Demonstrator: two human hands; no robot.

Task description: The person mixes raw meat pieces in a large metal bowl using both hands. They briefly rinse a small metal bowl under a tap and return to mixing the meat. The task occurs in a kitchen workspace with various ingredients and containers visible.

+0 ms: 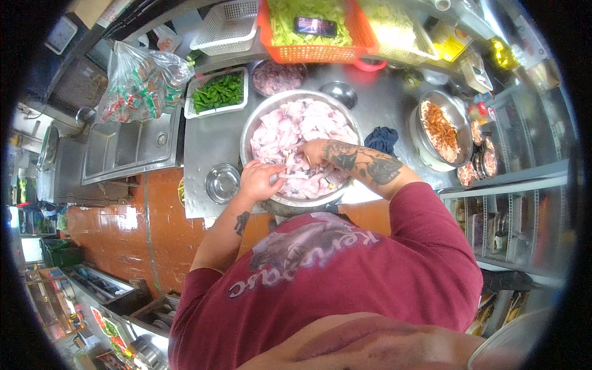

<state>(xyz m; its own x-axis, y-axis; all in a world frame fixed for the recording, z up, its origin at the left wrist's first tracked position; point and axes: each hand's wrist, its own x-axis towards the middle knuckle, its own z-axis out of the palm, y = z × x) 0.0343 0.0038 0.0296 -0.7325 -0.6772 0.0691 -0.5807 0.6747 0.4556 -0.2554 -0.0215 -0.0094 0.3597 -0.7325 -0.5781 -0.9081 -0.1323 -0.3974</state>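
A wide stainless steel bowl [246, 134] stands before me, heaped with pale pink pieces of raw meat or fish [277, 125]. My right hand [317, 151] is down among the pieces near the middle, its fingertips hidden, so any grip there cannot be made out. At the bowl's near left side, my left hand [262, 179] lies over the rim with its fingers pointing inward by the pieces. Whether those fingers hold anything is unclear. A small empty-looking steel bowl [222, 183] sits left of that hand. Beyond the right forearm lies a dark crumpled cloth [381, 140].
On the steel table [203, 138] stand a white basket of green leaves [187, 109], a bowl of dark reddish contents [280, 76] and a tilted bowl [466, 138] with orange-topped shreds. An orange basket [319, 54] behind holds cut greens and a phone [316, 27]. Left is a sink [138, 138].
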